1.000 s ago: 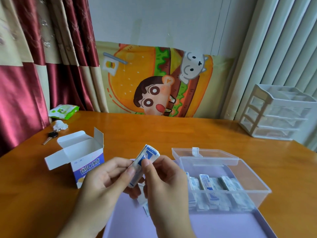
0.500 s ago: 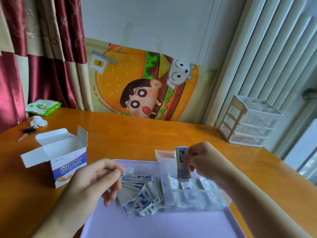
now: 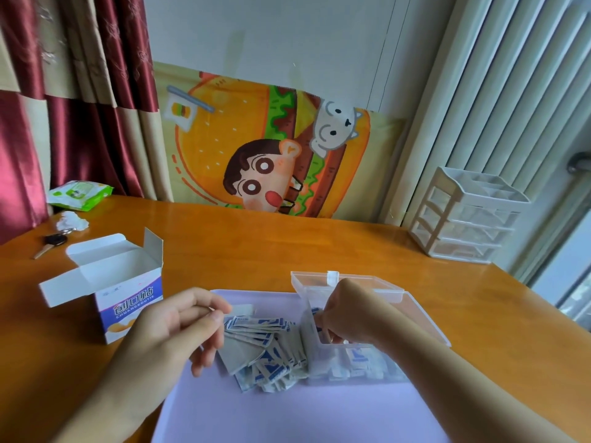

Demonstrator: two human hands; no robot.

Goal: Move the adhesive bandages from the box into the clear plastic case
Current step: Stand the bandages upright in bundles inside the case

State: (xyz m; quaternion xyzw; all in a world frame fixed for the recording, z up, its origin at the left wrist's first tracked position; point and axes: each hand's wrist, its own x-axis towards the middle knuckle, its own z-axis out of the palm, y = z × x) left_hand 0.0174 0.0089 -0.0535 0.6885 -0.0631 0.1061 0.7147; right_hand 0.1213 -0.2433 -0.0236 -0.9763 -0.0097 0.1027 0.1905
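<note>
Loose bandages (image 3: 262, 353) beside open case (image 3: 399, 318)

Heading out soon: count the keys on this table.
1: a black-headed key near the table's far-left edge, beside a white lump, behind the opened box. More may hide at its ring.

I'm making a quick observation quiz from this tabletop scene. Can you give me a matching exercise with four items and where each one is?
Things:
1. bandage box
2. loose bandage pile
3. right hand
4. drawer organizer

Places or states:
A. reaching down into the clear plastic case
B. far right of the table, near the window blinds
C. standing left of the tray with its flaps open
D. lying on the lilac tray, left of the case

Pairs: 1-C, 2-D, 3-A, 4-B
</note>
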